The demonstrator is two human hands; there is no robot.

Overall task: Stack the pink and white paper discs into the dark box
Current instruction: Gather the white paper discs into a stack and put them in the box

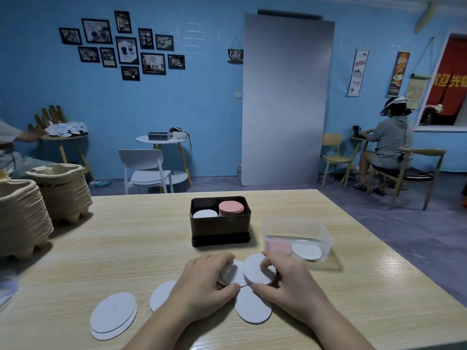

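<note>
The dark box stands mid-table, holding a stack of pink discs on its right side and white discs on its left. In front of it my left hand grips a small stack of white discs, and my right hand grips another white stack that overlaps it. Loose white discs lie on the table: one between my wrists, one partly under my left forearm, and a short pile at the near left.
A clear plastic tub to the right of the box holds pink and white discs. Stacks of pulp cup trays stand at the table's left edge. Chairs, small tables and seated people are farther back in the room.
</note>
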